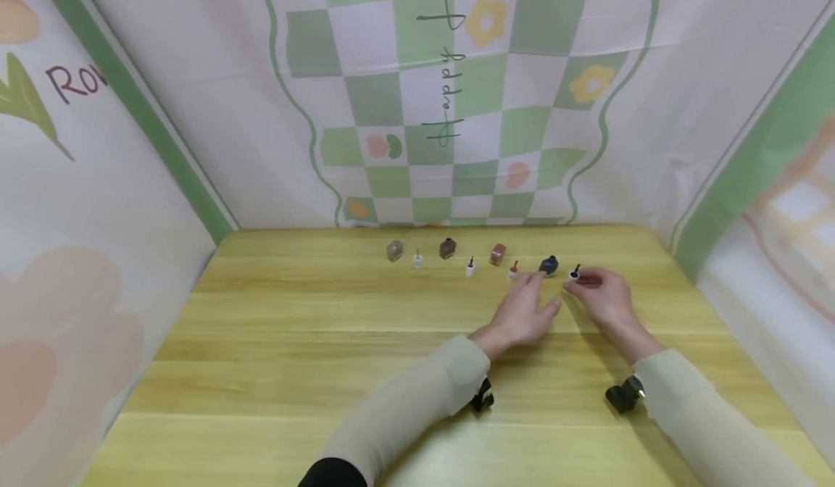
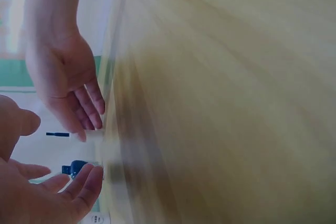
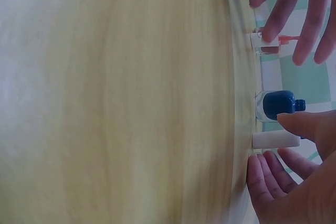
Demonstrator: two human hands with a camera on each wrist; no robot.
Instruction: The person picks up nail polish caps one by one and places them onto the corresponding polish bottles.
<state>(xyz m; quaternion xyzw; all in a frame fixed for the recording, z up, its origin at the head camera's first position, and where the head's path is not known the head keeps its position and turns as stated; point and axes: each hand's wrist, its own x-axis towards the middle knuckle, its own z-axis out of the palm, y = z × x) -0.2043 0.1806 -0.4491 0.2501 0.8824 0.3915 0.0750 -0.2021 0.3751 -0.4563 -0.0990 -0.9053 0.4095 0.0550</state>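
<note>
Near the far right of the wooden table, a dark blue nail polish bottle (image 1: 549,265) stands uncapped. Beside it, a white cap (image 3: 275,140) stands upright with its dark brush pointing up. My right hand (image 1: 603,297) is at this cap, thumb on one side and loosely bent fingers on the other; the right wrist view shows the thumb tip off the cap's side. To the left, my left hand (image 1: 522,311) hovers low over the table with fingers extended and thumb spread, fingertips close in front of the blue bottle and holding nothing.
Along the far edge stand a clear-grey bottle (image 1: 394,250), a brown bottle (image 1: 447,248) and a pinkish-red bottle (image 1: 498,254). White caps with upright brushes alternate with them, including one red-brushed cap (image 1: 513,269). A printed curtain (image 1: 424,96) rises behind the table (image 1: 293,371).
</note>
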